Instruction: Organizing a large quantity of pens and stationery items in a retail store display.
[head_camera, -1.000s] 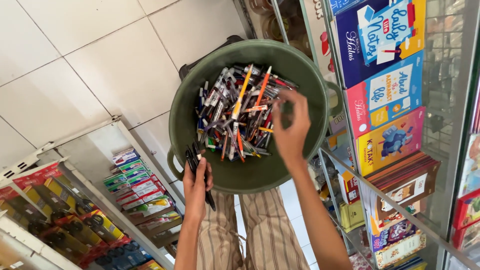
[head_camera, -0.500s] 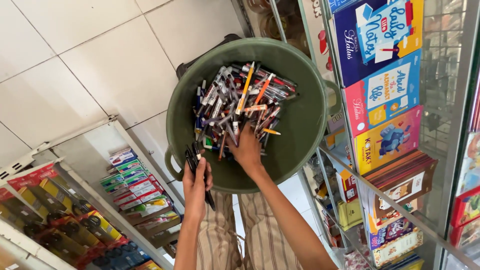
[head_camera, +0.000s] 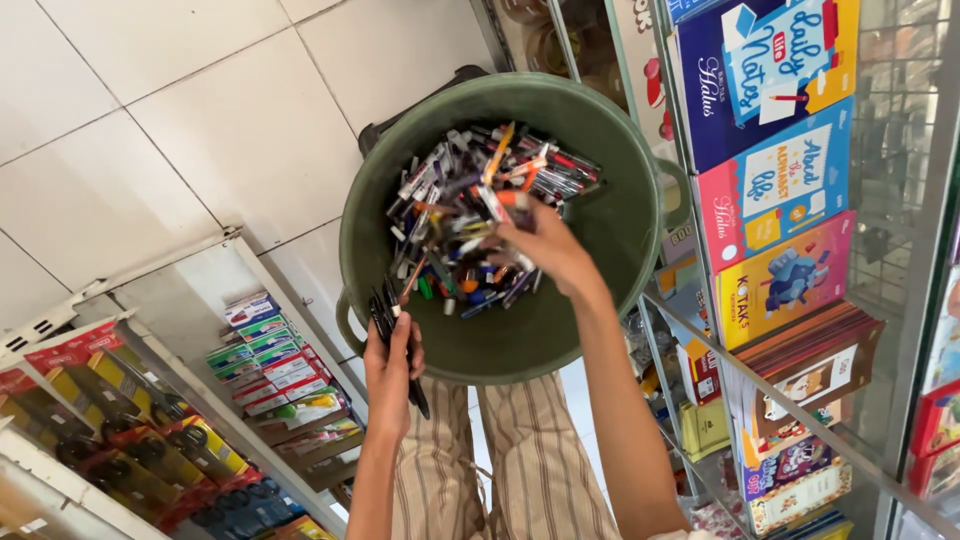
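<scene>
A round green tub sits on the person's lap, over striped trousers, with a heap of mixed pens piled toward its far side. The left hand grips a small bunch of dark pens at the near rim. The right hand reaches into the heap, fingers curled among the pens — whether it has one pinched, I cannot tell. Notebooks line the glass shelf alongside.

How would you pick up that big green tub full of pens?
Probably by the two loop handles on the rim of the green tub, one at the right side, one at the near-left, coming from outside. The wall is round and wide, and the pens fill the middle.
</scene>
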